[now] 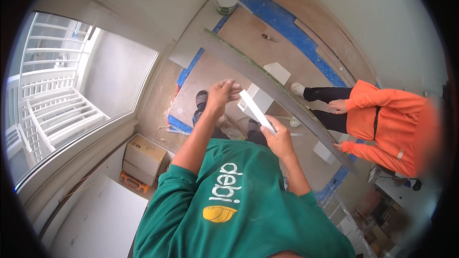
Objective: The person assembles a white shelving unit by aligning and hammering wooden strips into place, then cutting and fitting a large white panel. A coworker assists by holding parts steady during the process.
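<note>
My right hand is closed around the lower end of a flat white strip that slants up to the left in front of me. My left hand is raised at the strip's upper end, with its fingertips pinched against it. Both forearms reach out from my green sleeves. Just beyond the hands, a long grey rail runs diagonally from upper left to lower right. My feet in dark shoes stand on the covered floor below.
A person in an orange jacket crouches at the right, one hand near the rail. Cardboard boxes, an orange case and a white board lie by the window. A bucket and white blocks sit on the floor.
</note>
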Motion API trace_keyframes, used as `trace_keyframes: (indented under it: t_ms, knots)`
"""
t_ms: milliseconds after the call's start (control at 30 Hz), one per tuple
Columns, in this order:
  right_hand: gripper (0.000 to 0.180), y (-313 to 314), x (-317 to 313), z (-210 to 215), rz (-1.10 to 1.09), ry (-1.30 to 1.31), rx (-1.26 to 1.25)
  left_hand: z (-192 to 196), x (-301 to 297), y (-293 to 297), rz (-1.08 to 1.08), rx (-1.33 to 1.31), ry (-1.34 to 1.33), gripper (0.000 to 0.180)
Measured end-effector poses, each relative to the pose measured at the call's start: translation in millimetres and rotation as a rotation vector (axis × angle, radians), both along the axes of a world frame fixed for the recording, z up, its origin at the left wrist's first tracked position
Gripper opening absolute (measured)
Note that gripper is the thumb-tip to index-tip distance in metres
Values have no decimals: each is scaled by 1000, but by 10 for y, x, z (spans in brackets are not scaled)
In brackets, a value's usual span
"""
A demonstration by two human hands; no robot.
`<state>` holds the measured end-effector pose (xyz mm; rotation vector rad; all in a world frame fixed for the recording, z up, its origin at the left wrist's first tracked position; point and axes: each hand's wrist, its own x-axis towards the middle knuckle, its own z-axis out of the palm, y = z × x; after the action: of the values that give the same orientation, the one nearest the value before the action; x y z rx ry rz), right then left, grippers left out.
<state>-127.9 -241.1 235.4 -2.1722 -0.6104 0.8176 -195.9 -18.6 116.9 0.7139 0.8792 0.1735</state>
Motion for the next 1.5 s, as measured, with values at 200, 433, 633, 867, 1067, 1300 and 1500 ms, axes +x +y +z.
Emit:
trace_keyframes:
  t_ms: [200, 433, 633, 867, 1067, 1300, 1500]
  knots:
    - [38, 945, 347, -488, 89, -213, 83, -631, -196, 1174, 43, 507, 280, 36]
    - [34, 2328, 1125, -1339, 267, -481, 262, -1195, 377, 2173, 140, 989, 154, 46]
    - [32, 2891, 1441, -1726, 167, -312, 222, -1613, 857, 2486, 191, 876, -2, 48]
    - [34, 3045, 1481, -2028, 66, -229, 226, -1774, 883, 2404, 191, 643, -57, 49]
    - [34, 3100, 1500, -2068, 111, -250, 226, -1720, 968, 2404, 215, 682, -40, 45]
    - [33, 3158, 1520, -2080, 127, -264, 200, -1616, 927, 2444, 160, 500, -121, 54]
    - [35, 3198, 1515, -2129, 136, -267, 180, -1629, 928, 2454, 188, 397, -152, 56]
